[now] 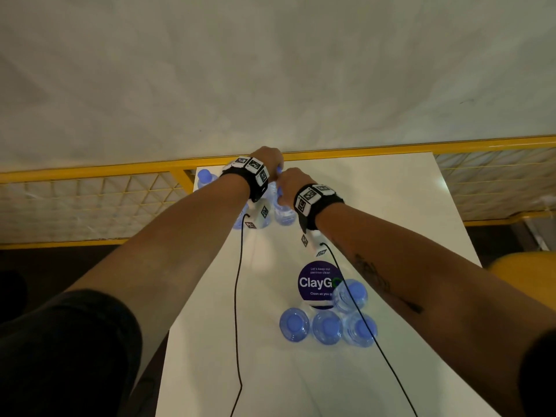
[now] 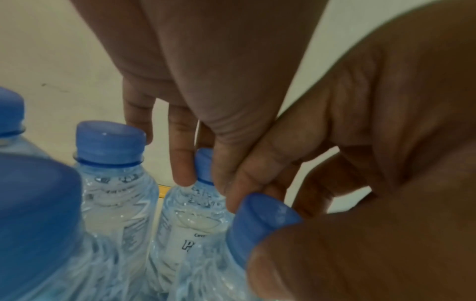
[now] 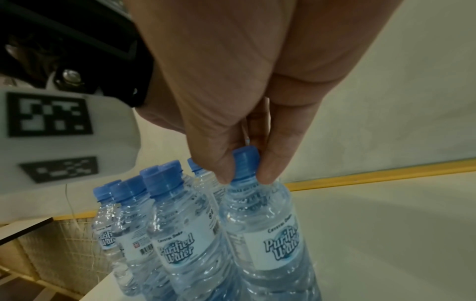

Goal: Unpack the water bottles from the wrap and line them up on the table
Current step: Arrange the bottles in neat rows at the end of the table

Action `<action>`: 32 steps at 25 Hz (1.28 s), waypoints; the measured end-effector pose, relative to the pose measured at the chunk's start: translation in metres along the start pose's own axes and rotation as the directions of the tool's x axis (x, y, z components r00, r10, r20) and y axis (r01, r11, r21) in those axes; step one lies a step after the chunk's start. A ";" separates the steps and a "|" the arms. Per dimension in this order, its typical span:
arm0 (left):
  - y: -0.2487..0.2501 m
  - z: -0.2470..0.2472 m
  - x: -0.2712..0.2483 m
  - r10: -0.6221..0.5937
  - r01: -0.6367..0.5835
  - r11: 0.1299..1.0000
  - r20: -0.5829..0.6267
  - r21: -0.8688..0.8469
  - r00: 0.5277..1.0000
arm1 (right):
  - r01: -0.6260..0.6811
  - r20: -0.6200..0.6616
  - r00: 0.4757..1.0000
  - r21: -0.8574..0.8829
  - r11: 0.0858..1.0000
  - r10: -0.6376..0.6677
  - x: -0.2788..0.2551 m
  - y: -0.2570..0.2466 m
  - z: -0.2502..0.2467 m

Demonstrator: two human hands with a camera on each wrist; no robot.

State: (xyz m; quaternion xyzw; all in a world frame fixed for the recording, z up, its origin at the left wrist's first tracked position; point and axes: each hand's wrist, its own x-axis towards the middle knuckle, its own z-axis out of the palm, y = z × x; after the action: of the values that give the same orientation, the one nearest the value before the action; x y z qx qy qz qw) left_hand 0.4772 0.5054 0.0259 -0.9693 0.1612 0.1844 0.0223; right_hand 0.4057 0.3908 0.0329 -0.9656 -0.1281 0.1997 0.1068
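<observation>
A cluster of clear water bottles (image 1: 284, 217) with blue caps stands at the far left end of the white table (image 1: 391, 206). My left hand (image 1: 269, 162) reaches over it and pinches the cap of one bottle (image 2: 192, 215) between fingers and thumb (image 2: 203, 175). Just to its right, my right hand (image 1: 288, 188) pinches the blue cap (image 3: 246, 160) of the neighbouring "Purified Water" bottle (image 3: 260, 234), which stands at the right edge of the cluster. Several more bottles (image 3: 175, 234) crowd to its left. I cannot make out the wrap.
Several upright bottles (image 1: 327, 328) stand grouped near me, one partly over a round purple ClayGo sticker (image 1: 313, 281). A yellow rail with mesh (image 1: 90, 173) runs behind the table's far edge. Two black cables (image 1: 237, 296) hang from my wrists across the table.
</observation>
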 end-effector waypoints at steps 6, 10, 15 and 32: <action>-0.005 0.000 -0.004 0.030 -0.031 0.998 -0.020 -0.049 0.999 | 0.000 -0.042 0.999 0.031 1.000 0.001 0.005 -0.006 0.005; -0.005 -0.001 -0.015 0.012 -0.018 0.990 -0.047 -0.142 0.999 | -0.014 -0.038 0.999 0.108 0.994 0.018 0.000 -0.008 0.007; -0.004 -0.016 -0.055 -0.046 0.009 0.970 -0.149 -0.241 0.988 | 0.009 -0.045 0.999 0.207 0.978 0.000 -0.028 -0.011 -0.007; 0.138 0.138 -0.310 0.075 -0.079 0.936 -0.025 -0.343 0.997 | 0.222 0.215 0.961 -0.224 0.949 -0.174 -0.300 0.020 0.078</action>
State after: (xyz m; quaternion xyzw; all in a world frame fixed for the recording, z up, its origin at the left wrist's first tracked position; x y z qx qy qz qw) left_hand 0.1114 0.4837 0.0127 -0.9522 0.1647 0.2049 -0.1557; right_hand 0.1112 0.2968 0.0651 -0.9296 -0.2582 0.2628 -0.0069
